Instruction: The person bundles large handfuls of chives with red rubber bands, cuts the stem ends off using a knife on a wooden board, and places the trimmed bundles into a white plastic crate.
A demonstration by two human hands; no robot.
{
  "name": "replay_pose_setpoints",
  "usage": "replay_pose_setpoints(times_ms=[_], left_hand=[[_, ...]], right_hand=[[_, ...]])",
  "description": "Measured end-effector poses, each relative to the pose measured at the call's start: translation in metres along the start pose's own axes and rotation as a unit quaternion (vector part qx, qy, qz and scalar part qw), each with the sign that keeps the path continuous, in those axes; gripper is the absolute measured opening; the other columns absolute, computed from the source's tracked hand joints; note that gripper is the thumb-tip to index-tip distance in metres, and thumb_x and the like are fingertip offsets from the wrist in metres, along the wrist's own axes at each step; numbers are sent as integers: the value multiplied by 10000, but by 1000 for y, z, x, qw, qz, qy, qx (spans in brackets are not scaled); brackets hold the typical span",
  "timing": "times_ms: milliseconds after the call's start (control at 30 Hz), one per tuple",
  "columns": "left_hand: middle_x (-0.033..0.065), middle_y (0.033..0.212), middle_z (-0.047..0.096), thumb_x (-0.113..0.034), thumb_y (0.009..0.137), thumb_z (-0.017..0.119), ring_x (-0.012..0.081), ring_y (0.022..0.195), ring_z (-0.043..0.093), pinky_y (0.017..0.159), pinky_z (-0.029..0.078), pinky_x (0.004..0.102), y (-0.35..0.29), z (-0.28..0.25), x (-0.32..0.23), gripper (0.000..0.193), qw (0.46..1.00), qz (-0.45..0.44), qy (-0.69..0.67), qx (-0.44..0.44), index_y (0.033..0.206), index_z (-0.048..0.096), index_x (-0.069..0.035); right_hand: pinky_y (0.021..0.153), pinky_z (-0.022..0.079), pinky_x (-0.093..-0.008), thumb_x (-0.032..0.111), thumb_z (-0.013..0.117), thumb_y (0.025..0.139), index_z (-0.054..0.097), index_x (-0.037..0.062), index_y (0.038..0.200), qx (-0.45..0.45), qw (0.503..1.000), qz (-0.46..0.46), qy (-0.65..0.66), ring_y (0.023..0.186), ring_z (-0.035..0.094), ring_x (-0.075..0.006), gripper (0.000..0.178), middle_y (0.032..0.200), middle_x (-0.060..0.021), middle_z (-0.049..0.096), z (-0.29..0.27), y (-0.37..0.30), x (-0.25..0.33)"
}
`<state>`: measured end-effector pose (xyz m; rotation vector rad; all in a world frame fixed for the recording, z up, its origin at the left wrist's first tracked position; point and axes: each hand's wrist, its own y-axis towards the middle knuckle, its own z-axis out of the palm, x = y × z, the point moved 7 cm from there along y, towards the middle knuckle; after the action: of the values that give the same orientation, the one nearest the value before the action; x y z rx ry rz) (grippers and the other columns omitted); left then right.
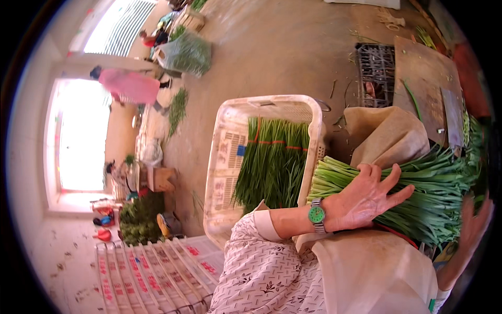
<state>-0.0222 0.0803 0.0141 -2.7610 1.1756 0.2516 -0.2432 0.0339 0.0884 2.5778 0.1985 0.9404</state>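
A thick pile of garlic chives (418, 193) lies across my lap, pale stem ends to the left and dark green leaves to the right. My left hand (363, 193), with a green-faced watch (316, 214) on the wrist, rests on the stems with its fingers spread. At the right rim my right hand (475, 227) is by the leaf tips, its fingers stretched and parted, dim and partly blurred. Beside my left arm stands a white plastic crate (213, 183) holding chive bundles (274, 162) tied with orange-red bands.
A brown board (426, 78) with a flat metal strip (451, 115) lies ahead, beside a black crate (375, 73). Beige cloth (387, 133) bulges before the chives. A person in pink (130, 85) is far left, near a filled plastic bag (191, 52). Printed white sacking (151, 275) lies lower left.
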Motion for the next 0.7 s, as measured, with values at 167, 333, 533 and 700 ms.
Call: replay_pose_setpoints(times_ms=[167, 333, 533, 700], left_hand=[[206, 1320, 468, -227, 757, 662, 386, 1042, 516, 859, 430, 497, -37, -11, 6, 646, 992, -61, -34, -102, 1363, 476, -101], [163, 1132, 620, -207, 750, 705, 352, 1079, 569, 958, 451, 514, -91, -50, 4, 331, 972, -27, -61, -224, 1029, 677, -30], [111, 917, 689, 9, 860, 618, 168, 745, 650, 689, 527, 305, -211, -20, 65, 167, 705, -365, -348, -499, 1025, 635, 30], [98, 775, 661, -61, 941, 557, 156, 657, 621, 637, 520, 285, -261, 34, 83, 136, 528, -437, -485, -543, 1048, 602, 10]], right_hand=[[1126, 305, -466, 581, 600, 852, 378, -35, 1445, 417, 864, -234, 156, 1338, 416, -409, 883, 1444, -265, 426, 134, -34, 84], [1060, 359, -467, 507, 823, 614, 435, -25, 1371, 467, 829, -283, 118, 1218, 486, -415, 1003, 1316, -230, 514, 149, -45, 73], [1040, 382, -450, 269, 834, 542, 478, -2, 1327, 492, 828, -248, 103, 1181, 516, -380, 905, 1255, -188, 561, 155, -48, 81], [1040, 412, -433, 171, 791, 496, 523, 17, 1323, 447, 863, -185, 144, 1155, 561, -379, 883, 1231, -187, 598, 141, -39, 61]])
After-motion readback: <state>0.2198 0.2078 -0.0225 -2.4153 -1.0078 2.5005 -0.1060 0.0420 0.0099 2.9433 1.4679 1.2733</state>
